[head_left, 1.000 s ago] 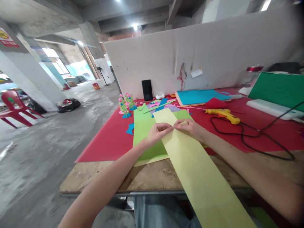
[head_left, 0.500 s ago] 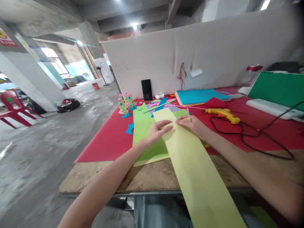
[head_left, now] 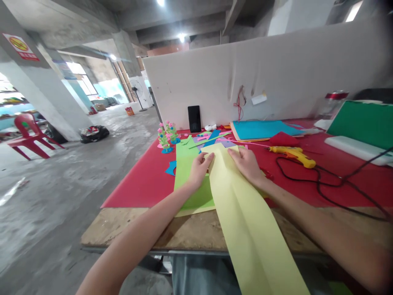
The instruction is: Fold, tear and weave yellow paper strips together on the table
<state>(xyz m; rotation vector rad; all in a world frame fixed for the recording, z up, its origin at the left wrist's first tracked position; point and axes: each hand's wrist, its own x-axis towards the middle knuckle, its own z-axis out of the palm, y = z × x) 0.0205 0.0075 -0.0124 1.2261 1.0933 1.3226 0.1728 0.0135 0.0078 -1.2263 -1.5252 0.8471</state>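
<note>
Covering most of a rough wooden tabletop (head_left: 113, 231) in the head view, a smooth red sheet (head_left: 135, 188) is stretching back to a tall pale partition (head_left: 196, 78). To the left, a large concrete room is opening out, its grey floor (head_left: 61, 205) carrying a red plastic chair (head_left: 32, 137), a black bag (head_left: 95, 134) and a standing fan (head_left: 138, 96).

A flat lime-green sheet (head_left: 186, 168) is lying near the middle, with thin paper scraps (head_left: 211, 139) in blue, pink, green and purple resting around its far end. Two small flower ornaments (head_left: 166, 139), pink-tipped on round blue bases, are standing at its far left, and a flat black device (head_left: 194, 119) is leaning on the partition. To the right, a yellow glue gun (head_left: 294, 155) is lying beside its looping black cord (head_left: 297, 179), in front of stacked blue paper (head_left: 264, 129).

A long pale-yellow paper strip (head_left: 239, 205), softly creased along its length, is lying partly over the green sheet and hanging past the tabletop's near edge. Near its far end, the left hand (head_left: 199, 168) is pinching one side between thumb and fingers; the right hand (head_left: 248, 164) is pinching the opposite side, each grip closed on the thin paper.
</note>
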